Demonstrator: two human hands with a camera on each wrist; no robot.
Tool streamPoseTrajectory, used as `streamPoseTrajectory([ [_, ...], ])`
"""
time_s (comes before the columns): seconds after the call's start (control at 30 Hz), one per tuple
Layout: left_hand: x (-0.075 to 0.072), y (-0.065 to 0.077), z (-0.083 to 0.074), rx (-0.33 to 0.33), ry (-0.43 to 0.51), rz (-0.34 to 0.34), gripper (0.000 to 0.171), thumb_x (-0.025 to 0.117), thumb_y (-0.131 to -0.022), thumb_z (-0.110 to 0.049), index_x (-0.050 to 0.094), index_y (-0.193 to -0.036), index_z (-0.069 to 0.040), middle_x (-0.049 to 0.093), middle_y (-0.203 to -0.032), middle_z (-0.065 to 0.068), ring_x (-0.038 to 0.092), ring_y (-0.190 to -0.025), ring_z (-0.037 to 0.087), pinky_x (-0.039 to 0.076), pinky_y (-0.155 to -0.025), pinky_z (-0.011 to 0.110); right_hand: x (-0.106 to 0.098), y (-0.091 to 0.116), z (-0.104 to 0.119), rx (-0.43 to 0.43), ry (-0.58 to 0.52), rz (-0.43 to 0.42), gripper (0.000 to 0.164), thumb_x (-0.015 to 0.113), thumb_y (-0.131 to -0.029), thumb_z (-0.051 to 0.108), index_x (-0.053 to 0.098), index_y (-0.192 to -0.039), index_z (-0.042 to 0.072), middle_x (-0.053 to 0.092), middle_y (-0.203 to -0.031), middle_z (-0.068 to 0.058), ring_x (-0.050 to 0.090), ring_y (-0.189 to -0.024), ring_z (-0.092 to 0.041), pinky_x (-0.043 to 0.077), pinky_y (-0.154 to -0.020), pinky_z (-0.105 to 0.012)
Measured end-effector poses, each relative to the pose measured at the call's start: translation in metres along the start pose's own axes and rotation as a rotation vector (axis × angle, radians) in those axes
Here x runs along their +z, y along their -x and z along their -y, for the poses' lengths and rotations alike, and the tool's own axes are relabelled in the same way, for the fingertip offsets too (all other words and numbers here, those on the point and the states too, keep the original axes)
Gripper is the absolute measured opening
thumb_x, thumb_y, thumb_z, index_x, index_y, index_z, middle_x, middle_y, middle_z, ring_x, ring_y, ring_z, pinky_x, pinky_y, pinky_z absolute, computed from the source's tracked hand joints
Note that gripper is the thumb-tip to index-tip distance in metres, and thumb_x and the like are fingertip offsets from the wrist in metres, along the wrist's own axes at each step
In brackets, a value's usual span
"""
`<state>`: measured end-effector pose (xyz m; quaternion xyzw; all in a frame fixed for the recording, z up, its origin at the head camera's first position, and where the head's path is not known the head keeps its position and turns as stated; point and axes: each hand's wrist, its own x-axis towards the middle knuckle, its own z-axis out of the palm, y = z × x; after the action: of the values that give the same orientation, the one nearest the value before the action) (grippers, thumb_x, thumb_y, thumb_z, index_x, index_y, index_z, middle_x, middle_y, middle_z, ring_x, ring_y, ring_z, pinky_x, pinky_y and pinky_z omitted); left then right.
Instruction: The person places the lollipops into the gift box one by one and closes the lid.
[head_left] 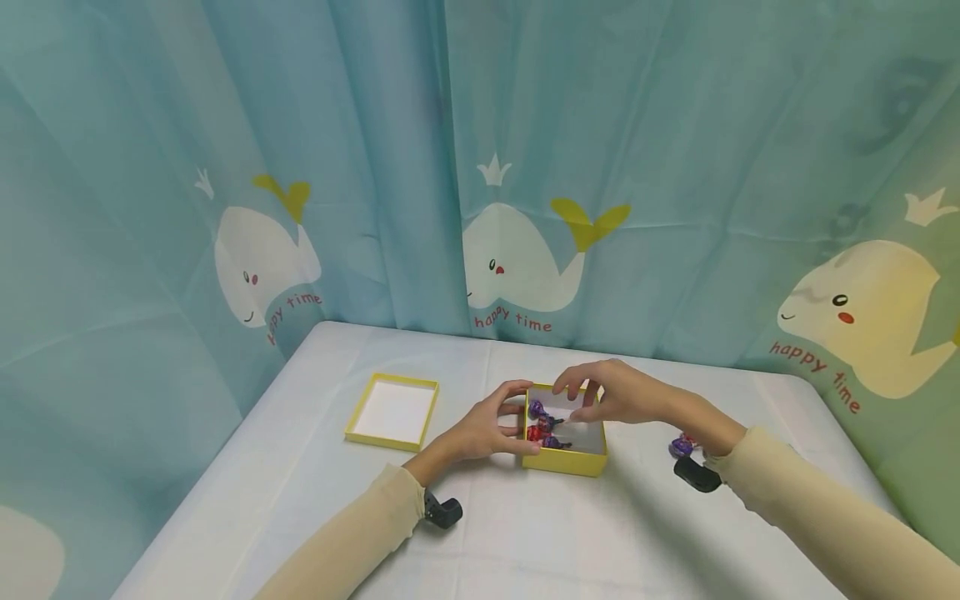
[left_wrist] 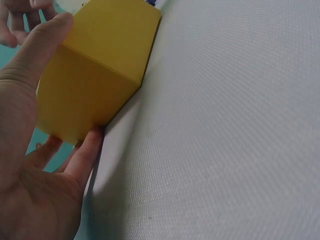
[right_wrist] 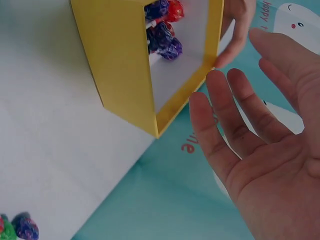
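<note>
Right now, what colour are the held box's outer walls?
Plain yellow; the box shows best in the left wrist view.

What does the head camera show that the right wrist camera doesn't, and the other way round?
Only the head view shows the shallow yellow lid and the beige sleeves. Only the right wrist view shows a green-wrapped sweet on the table. Both show the yellow box with wrapped sweets inside, the left hand at its side, the right hand and the whale curtain.

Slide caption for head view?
Left hand grips the box of candies; right hand hovers over it; lid lies left.
</note>
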<state>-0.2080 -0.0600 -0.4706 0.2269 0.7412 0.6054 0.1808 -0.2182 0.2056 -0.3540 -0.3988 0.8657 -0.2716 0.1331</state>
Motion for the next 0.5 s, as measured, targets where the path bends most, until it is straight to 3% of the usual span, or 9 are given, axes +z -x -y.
streamPoseTrajectory([
  [0.5, 0.000, 0.000, 0.000, -0.001, -0.011, -0.009, 0.093, 0.090, -0.080, -0.016, 0.036, -0.156, -0.025, 0.032, -0.164, 0.010, 0.045, -0.143, 0.030, 0.053, -0.104, 0.032, -0.017, 0.034, -0.002, 0.083, 0.084, -0.099, 0.040, 0.082, -0.089, 0.022, 0.067, -0.127, 0.019, 0.067, -0.105, 0.001, 0.066, -0.096, -0.025, 0.061, -0.075, -0.028],
])
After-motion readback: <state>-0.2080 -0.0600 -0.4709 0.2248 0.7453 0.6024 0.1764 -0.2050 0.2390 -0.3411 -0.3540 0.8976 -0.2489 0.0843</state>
